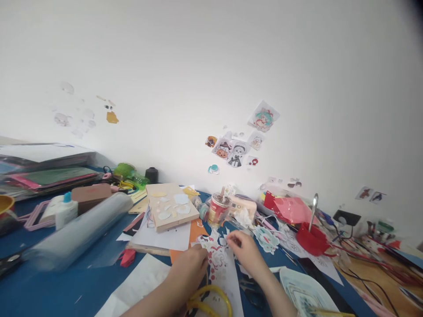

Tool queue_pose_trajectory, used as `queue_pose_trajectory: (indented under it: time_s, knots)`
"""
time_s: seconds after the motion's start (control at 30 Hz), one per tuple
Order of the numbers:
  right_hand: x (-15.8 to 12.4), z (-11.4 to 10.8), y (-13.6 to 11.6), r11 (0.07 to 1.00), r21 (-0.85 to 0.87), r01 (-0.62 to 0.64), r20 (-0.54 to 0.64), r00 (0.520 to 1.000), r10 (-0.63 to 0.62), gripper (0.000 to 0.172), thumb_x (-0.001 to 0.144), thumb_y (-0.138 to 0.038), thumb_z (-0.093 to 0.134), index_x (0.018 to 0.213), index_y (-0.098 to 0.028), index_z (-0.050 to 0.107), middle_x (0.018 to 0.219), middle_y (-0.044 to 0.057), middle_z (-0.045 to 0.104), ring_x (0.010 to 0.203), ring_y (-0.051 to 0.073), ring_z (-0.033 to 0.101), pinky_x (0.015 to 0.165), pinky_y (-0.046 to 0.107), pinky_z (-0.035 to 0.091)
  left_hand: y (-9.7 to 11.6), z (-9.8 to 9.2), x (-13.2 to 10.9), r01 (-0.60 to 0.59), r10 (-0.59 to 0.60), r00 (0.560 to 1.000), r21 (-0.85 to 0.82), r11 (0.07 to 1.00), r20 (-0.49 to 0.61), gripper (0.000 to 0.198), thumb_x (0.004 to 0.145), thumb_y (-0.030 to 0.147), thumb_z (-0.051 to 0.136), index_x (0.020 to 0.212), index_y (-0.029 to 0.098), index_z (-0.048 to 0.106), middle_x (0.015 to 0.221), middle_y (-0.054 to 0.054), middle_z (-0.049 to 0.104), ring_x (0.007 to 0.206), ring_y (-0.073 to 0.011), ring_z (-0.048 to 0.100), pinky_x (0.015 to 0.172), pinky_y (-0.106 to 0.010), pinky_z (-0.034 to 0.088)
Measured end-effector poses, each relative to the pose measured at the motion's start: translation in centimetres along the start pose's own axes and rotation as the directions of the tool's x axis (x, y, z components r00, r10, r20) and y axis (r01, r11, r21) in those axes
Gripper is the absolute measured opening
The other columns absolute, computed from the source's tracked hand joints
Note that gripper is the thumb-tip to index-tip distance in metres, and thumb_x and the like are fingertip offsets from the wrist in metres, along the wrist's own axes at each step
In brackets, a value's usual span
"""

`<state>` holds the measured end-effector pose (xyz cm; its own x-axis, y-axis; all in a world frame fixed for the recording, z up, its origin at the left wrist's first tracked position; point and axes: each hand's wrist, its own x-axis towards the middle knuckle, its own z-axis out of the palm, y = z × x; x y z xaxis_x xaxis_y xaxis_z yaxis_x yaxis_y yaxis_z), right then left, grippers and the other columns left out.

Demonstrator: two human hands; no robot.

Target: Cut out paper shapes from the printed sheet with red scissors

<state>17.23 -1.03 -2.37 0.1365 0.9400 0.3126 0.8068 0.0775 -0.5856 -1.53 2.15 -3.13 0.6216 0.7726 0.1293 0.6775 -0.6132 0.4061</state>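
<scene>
My left hand (187, 272) is curled with its fingertips pressed on a white paper sheet with red cut-out figures (218, 259) on the blue table (42, 281). On the sheet's far edge, my right hand (246, 251) pinches the paper or a small piece of it; what lies between the fingers is too small to make out. A yellow loop, perhaps a scissors handle (211, 299), lies just below my left hand. Beyond the sheet stands a small red and white cup (218, 210).
A clear film roll (79, 231) lies at the left beside a glue bottle (66, 210). A wooden block with paper shapes (171, 206) sits behind the sheet. A red holder with a metal tool (310, 237), cables and a patterned tray (306, 293) crowd the right. Stickers dot the white wall.
</scene>
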Motion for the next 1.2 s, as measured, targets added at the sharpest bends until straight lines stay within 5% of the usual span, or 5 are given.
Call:
queue_pose_trajectory:
  time_s: [0.23,0.6,1.0,1.07,1.2]
  knots:
    - [-5.5,1.7,-4.0,0.912,-0.163,0.376,0.575,0.788,-0.222,0.037,0.060,-0.043,0.073,0.088,-0.021,0.066,0.088,0.004,0.069,0.075,0.023,0.062,0.058,0.026,0.042,-1.1,-0.5,0.6,0.017,-0.007,0.996,0.109,0.994,-0.091,0.030,0.087,0.017,0.030,0.083,0.015,0.059,0.087,-0.009,0.063,0.080,-0.0210,0.062,0.069,-0.029,0.045]
    - [-6.0,5.0,-3.8,0.773,-0.406,0.487,0.595,0.783,-0.181,0.021,0.078,-0.018,0.056,0.098,-0.016,0.062,0.090,0.009,0.071,0.077,0.026,0.066,0.058,0.027,0.044,-1.8,-2.2,0.7,0.033,-0.010,0.952,0.068,0.997,-0.305,0.027,0.088,0.022,0.034,0.073,0.017,0.056,0.079,-0.005,0.060,0.073,-0.0168,0.060,0.064,-0.026,0.042]
    - [-4.9,0.9,-2.2,0.904,0.427,-0.016,0.145,0.988,-0.051,0.023,0.062,-0.020,0.064,0.084,-0.017,0.057,0.057,-0.007,0.045,0.047,0.008,0.036,0.045,0.020,0.025,0.6,-4.0,-2.8,-0.401,0.423,0.438,0.249,0.881,-0.793,0.013,0.082,0.014,0.043,0.092,0.014,0.051,0.090,-0.010,0.056,0.082,-0.0201,0.051,0.072,-0.033,0.042]
    - [-4.2,0.9,-1.5,0.790,0.606,-0.097,0.058,0.995,0.077,0.020,0.066,-0.028,0.064,0.080,-0.017,0.054,0.053,-0.008,0.042,0.046,0.007,0.034,0.044,0.020,0.025,1.1,-3.5,-2.9,-0.416,0.496,0.500,0.306,0.856,-0.710,0.011,0.082,0.015,0.043,0.089,0.015,0.052,0.084,-0.009,0.058,0.075,-0.0199,0.051,0.066,-0.033,0.043]
    - [-3.4,0.0,-1.2,0.475,0.864,-0.167,0.065,0.973,0.223,0.041,0.059,-0.046,0.072,0.083,-0.018,0.054,0.052,-0.007,0.050,0.041,0.007,0.040,0.042,0.019,0.032,1.9,-1.8,-2.0,-0.263,0.372,0.879,0.348,0.900,-0.299,0.023,0.084,0.016,0.039,0.072,0.017,0.058,0.071,-0.006,0.061,0.069,-0.0218,0.055,0.059,-0.034,0.044]
